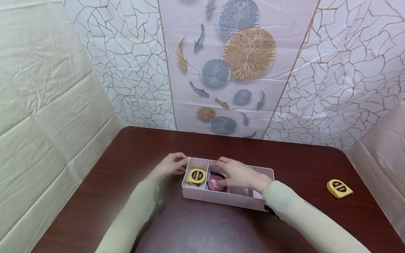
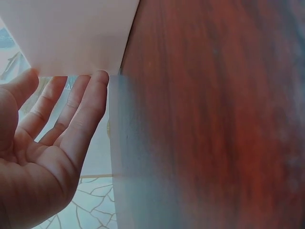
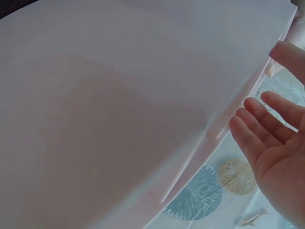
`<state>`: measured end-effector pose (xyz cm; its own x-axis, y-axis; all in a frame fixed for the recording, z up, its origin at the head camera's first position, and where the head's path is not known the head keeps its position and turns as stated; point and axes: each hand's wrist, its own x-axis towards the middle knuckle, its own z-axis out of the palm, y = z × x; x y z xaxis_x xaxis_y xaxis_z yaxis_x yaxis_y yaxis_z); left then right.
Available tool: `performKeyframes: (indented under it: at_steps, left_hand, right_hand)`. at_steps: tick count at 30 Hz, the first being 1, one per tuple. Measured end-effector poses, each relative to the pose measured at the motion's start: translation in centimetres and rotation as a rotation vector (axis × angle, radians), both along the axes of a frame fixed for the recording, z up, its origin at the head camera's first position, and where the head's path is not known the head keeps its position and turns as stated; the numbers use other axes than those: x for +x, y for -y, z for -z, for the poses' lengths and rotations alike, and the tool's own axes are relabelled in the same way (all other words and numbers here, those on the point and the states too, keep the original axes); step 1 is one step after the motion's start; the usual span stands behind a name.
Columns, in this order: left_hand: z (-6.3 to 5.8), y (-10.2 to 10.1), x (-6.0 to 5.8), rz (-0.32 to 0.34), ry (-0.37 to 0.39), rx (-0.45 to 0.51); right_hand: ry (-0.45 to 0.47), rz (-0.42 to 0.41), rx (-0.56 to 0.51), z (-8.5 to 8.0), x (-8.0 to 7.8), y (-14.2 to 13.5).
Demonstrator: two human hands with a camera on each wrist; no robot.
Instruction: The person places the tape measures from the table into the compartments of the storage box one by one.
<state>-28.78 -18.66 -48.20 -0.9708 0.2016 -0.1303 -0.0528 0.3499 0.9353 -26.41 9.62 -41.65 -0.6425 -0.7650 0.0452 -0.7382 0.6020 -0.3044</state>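
A pale pink divided box [image 1: 218, 197] stands on the table. Its leftmost compartment holds a yellow tape measure [image 1: 196, 176] with a black label. One compartment over lies a pink, rounded tape measure [image 1: 214, 183] with a black strap. My left hand [image 1: 169, 167] is at the box's left end, thumb at the back corner of the rim; in the left wrist view its fingertips [image 2: 101, 76] touch the end wall's edge. My right hand [image 1: 238, 173] reaches over the box, thumb above the pink tape measure. In the right wrist view its fingers are spread and loosely bent, holding nothing.
Another yellow tape measure [image 1: 339, 189] lies on the dark wood table [image 1: 143, 149], near its right edge. Patterned cloth [image 1: 226, 100] hangs behind the table, with cream cloth [image 1: 45, 130] along the left side. The right forearm crosses the box's right end.
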Motion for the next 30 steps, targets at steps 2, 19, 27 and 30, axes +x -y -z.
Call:
performKeyframes:
  at_steps: [2, 19, 27, 30]
  left_hand:
    - [0.0, 0.0, 0.0, 0.001, 0.000, 0.003]
    - [0.0, 0.0, 0.0, 0.000, 0.003, -0.018]
    - [-0.1, 0.0, 0.0, 0.007, 0.002, -0.012]
    - [-0.1, 0.1, 0.0, 0.010, -0.003, -0.017]
  right_hand:
    - [0.002, 0.004, 0.007, -0.1, 0.1, 0.0]
    - [-0.028, -0.009, 0.008, -0.4, 0.0, -0.3]
    - [-0.036, -0.009, 0.002, -0.9, -0.2, -0.5]
    - [-0.023, -0.001, -0.005, -1.2, -0.1, -0.6]
